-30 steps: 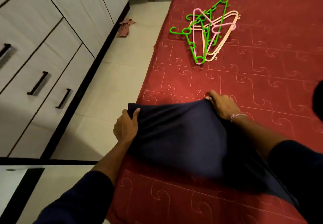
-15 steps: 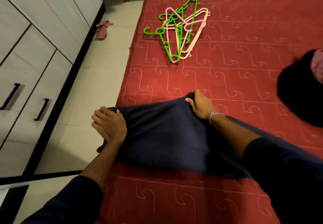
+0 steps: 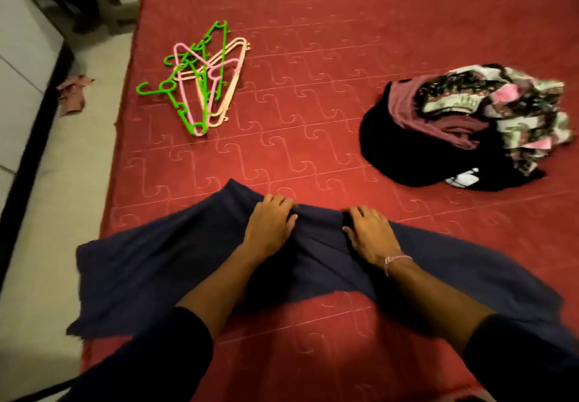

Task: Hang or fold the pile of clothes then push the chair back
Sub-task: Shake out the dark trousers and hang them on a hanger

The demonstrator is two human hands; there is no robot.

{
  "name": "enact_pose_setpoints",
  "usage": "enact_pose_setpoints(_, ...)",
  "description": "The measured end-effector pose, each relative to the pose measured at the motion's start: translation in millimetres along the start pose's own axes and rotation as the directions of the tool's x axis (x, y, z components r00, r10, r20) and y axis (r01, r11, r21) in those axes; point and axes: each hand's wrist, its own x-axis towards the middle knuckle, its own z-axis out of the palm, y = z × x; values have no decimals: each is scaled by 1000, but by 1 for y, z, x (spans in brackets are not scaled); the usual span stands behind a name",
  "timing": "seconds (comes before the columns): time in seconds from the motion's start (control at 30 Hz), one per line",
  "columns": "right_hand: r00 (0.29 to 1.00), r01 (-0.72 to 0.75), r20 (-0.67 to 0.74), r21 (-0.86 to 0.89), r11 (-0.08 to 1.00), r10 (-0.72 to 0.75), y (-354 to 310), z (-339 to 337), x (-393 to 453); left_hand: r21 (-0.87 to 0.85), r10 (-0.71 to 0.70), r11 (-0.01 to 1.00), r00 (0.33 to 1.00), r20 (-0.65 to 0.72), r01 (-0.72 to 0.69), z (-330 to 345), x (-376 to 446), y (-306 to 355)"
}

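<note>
Both hands, left hand (image 3: 269, 219) and right hand (image 3: 369, 234), pinch the dark blue garment (image 3: 150, 263) at centre frame on the red bed (image 3: 313, 88). Clothes pile (image 3: 463, 128) lies right; hangers (image 3: 200, 81) upper left.

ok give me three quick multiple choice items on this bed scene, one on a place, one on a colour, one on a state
1. Where do the hangers lie?
A. on the floor
B. on the bed, toward its left edge
C. on top of the clothes pile

2. What colour is the garment under the hands?
A. dark navy
B. white
C. yellow

3. How do the left hand and right hand meet the garment?
A. both hang clear of it
B. only one touches it
C. both rest on it at its far edge

Answers:
1 B, they sit on the red bed cover.
2 A, the cloth is dark blue.
3 C, both hands lie on it, fingers bunching the fabric.
</note>
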Motion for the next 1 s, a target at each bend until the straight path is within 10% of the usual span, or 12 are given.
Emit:
enact_pose_setpoints(0.23,1000,-20,1,85,996,20,113,-5,-27,166,34,982,956,291,-86,35,51,67)
enact_pose_setpoints(0.5,999,45,-10,324,945,-45,152,-27,2,-15,-103,994,951,291,113,35,87,88)
enact_pose_setpoints(0.73,956,35,258,368,929,-138,190,-39,14,9,-184,981,922,341,193,48,100,87)
enact_pose_setpoints(0.87,989,148,-58,275,950,-137,227,-30,-17,49,-147,989,962,230,139,57,95,97)
enact_pose_setpoints(1.0,954,214,-261,239,947,-150,238,-22,-53,230,212,944,969,130,-237,63,93,135)
